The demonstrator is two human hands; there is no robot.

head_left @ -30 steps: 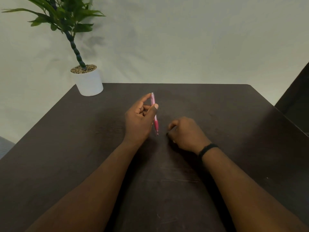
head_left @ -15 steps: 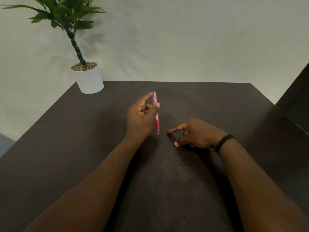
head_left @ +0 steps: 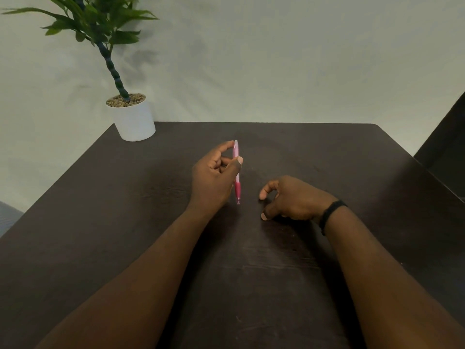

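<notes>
The left hand (head_left: pixel 212 180) is pinching the pink pen (head_left: pixel 237 180) over the desk (head_left: pixel 327 159); the right hand (head_left: pixel 294 200), loose and empty, should be taking it next, I think.

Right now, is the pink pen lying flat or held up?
Held up: left hand pinches the pen, tip pointing down at the table.

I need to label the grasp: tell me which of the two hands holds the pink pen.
The left hand: it pinches the pink pen. The right hand, the one with the black wristband, holds nothing, fingers loosely curled.

One pen (head_left: pixel 237 190), one potted plant (head_left: pixel 134 122), one table (head_left: pixel 327 159)
</notes>
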